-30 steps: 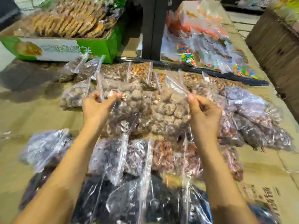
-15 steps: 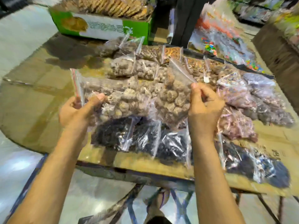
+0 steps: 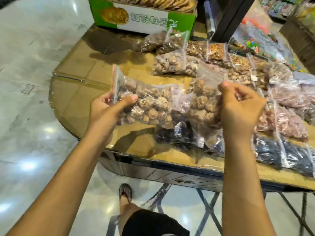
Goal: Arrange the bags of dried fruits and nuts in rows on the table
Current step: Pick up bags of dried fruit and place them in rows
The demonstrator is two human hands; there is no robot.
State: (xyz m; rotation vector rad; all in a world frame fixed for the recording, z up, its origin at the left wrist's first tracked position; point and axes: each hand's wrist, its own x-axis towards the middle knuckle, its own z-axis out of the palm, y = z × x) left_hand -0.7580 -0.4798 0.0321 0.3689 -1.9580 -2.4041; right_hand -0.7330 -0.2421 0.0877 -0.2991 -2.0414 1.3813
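While raised over table (image 3: pixel 88 92), left hand (image 3: pixel 109 111) and right hand (image 3: pixel 242 108) fingers each pinch bag.

Bright overhead light, glare spots on floor (image 3: pixel 29 166), wide-angle edge warp, slight blur.

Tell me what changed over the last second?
Both hands carried their bags back toward the table's near left end: the left hand and its bag swung out left, apart from the right hand and its bag. Both grips held; the rows on the table stayed put.
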